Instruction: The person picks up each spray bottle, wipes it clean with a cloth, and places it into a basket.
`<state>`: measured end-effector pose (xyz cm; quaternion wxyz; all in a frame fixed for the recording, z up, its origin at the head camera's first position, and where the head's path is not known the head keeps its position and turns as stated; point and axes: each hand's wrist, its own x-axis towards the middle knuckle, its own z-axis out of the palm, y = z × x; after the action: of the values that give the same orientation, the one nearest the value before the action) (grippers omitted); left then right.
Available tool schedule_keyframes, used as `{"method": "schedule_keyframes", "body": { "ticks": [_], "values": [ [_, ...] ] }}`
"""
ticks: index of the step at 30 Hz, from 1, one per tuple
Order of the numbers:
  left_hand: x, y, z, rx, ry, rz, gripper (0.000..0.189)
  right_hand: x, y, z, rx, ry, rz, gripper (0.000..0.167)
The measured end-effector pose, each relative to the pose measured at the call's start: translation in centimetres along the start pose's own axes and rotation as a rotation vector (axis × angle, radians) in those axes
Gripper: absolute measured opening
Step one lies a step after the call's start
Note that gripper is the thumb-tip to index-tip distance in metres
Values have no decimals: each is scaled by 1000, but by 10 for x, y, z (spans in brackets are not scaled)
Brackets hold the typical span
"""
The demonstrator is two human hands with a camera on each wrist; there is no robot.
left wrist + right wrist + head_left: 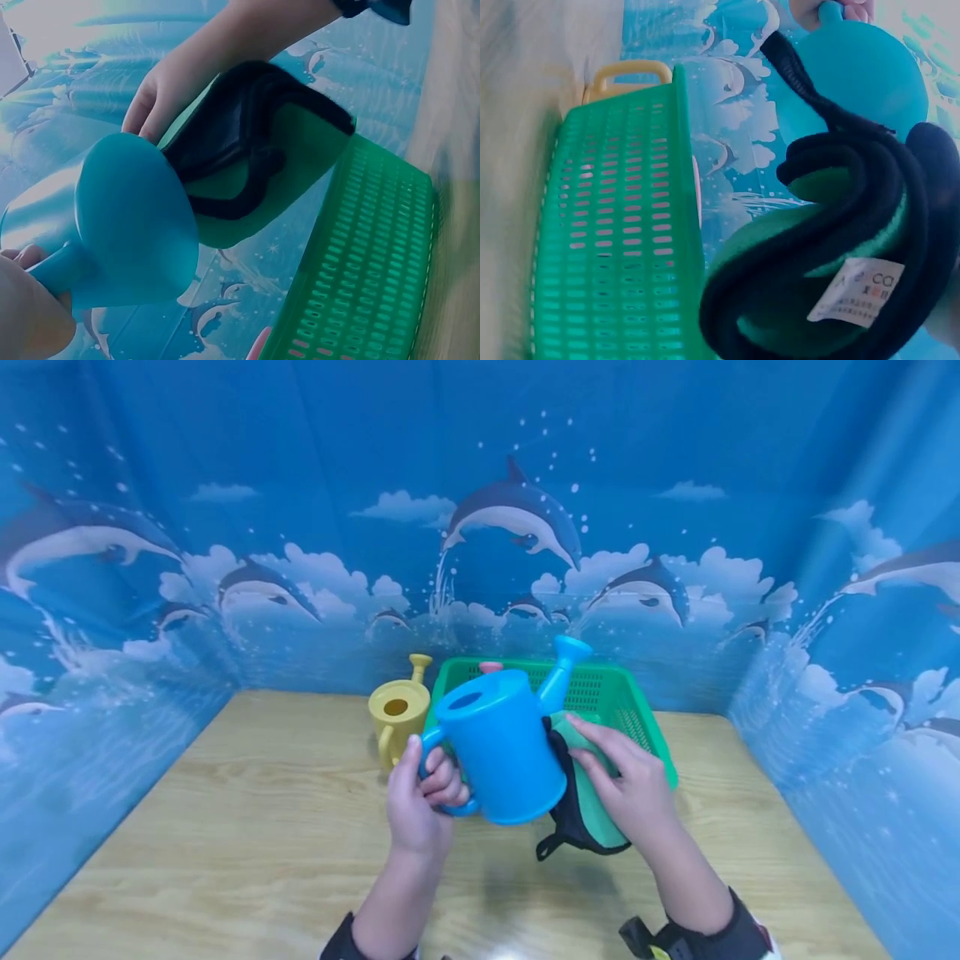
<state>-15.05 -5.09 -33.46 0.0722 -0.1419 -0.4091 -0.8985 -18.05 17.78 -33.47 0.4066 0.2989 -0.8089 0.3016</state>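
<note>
My left hand [423, 806] grips the handle of a blue watering can [506, 747], its fingers curled through the loop. Held above the table, the can tilts with its spout [558, 677] toward the upper right. Against its right side my right hand [630, 772] pinches a folded green cloth [600, 810] with black edging and a hanging loop. In the right wrist view a white label [857, 291] shows on the folded cloth [780, 240]. The left wrist view shows the cloth [296, 161] close beside the can's base [139, 217]; whether they touch is hard to tell.
Behind the can stands a green perforated basket [637, 714], with a pink piece [491, 667] showing at its far side. To its left a yellow watering can [397, 706] stands on the wooden table [247, 843]. Dolphin-printed blue sheeting [300, 510] surrounds the table at the back and sides.
</note>
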Motion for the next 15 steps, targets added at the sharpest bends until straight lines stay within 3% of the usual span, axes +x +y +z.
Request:
{"method": "schedule_keyframes", "body": {
  "ticks": [7, 15],
  "values": [
    [0, 2, -1, -11, 12, -18, 46, -15, -3, -3, 100, 12, 39, 41],
    [-2, -1, 2, 12, -114, 21, 43, -12, -6, -6, 24, 70, 78, 39]
  ]
}}
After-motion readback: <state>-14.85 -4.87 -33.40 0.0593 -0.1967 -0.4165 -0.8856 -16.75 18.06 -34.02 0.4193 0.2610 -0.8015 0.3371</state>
